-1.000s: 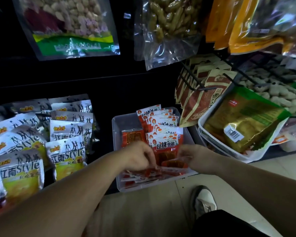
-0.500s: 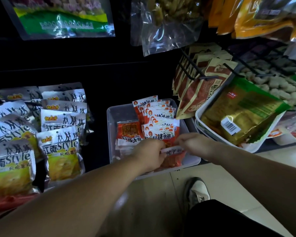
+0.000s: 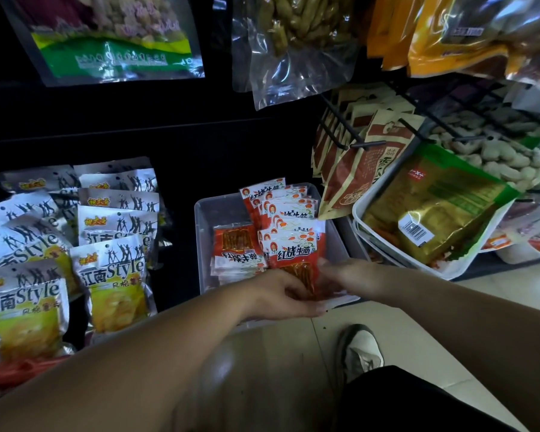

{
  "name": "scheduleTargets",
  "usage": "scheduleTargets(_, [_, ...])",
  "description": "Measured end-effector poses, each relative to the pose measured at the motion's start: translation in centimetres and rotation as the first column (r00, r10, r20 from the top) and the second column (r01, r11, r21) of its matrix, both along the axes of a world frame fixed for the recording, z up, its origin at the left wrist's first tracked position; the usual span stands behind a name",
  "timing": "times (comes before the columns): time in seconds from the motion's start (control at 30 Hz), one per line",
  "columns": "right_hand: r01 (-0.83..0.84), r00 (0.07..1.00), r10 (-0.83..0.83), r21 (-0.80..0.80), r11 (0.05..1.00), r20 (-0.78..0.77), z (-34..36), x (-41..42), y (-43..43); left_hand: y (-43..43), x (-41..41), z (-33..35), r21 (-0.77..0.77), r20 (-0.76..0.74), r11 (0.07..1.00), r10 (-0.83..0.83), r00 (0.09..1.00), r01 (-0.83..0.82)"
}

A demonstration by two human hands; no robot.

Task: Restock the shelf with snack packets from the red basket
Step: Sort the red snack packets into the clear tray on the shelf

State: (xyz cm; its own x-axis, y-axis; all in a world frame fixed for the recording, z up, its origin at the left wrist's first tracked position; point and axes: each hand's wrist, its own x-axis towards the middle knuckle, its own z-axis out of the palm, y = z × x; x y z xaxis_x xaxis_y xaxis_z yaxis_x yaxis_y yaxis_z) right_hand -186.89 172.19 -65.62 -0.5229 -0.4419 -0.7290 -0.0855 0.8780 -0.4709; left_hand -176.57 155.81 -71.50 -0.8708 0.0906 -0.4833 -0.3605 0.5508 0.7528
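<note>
Bare left hand (image 3: 275,296) and right hand (image 3: 348,275); black fabric trouser leg (image 3: 418,400) at five o'clock; grey-and-white laced sneaker (image 3: 360,353) beside it.

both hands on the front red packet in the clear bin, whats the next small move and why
Probably ease the front red snack packet back against the upright row of matching packets, then let go. The left hand and right hand both grip its lower part at the front of the clear plastic bin, so it looks placed but not yet released.

"红烧牛筋", red packet (image 3: 289,254); "江南Style", silver packets (image 3: 113,271)
</note>
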Motion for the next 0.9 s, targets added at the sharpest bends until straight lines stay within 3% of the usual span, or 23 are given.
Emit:
scheduleTargets(0.1, [-0.067, 0.996, 0.069, 0.058, 0.996, -0.048, -0.3, 0.0, -0.2, -0.1, 0.0, -0.4, -0.031, 0.033, 0.999, -0.036, 0.999, 0.037])
scheduleTargets(0.27, [-0.148, 0.968, 0.140, -0.023, 0.989, -0.208, -1.2, -0.5, -0.3, 1.2, -0.2, -0.7, -0.056, 0.042, 0.995, -0.081, 0.996, 0.084])
scheduleTargets(0.4, [-0.261, 0.917, 0.259, 0.033, 0.965, -0.303, -1.2, -1.5, -0.7, -0.2, -0.9, 1.0, 0.001, 0.056, 0.995, -0.097, 0.994, 0.097])
scheduleTargets(0.53, [-0.350, 0.853, 0.376, 0.137, 0.927, -0.361, -0.8, -2.6, -1.9, -3.1, -1.8, 1.0, -0.095, 0.044, 0.995, 0.049, 0.998, -0.044])
scheduleTargets(0.67, [-0.294, 0.825, 0.284, 0.057, 0.954, -0.489, -1.9, -3.3, -4.9, -6.1, -2.2, -0.1, -0.362, -0.039, 0.913, 0.189, 0.981, -0.190])
scheduleTargets(0.77, [-0.255, 0.816, 0.256, 0.074, 0.964, -0.518, -4.1, -3.0, -6.5, -6.7, -2.4, -0.7, -0.355, -0.058, 0.907, 0.219, 0.974, -0.225])
scheduleTargets(0.9, [-0.298, 0.721, 0.381, 0.237, 0.925, -0.579, -6.2, -3.5, -6.8, -6.0, -2.7, -1.3, -0.326, -0.087, 0.925, 0.178, 0.980, -0.196])
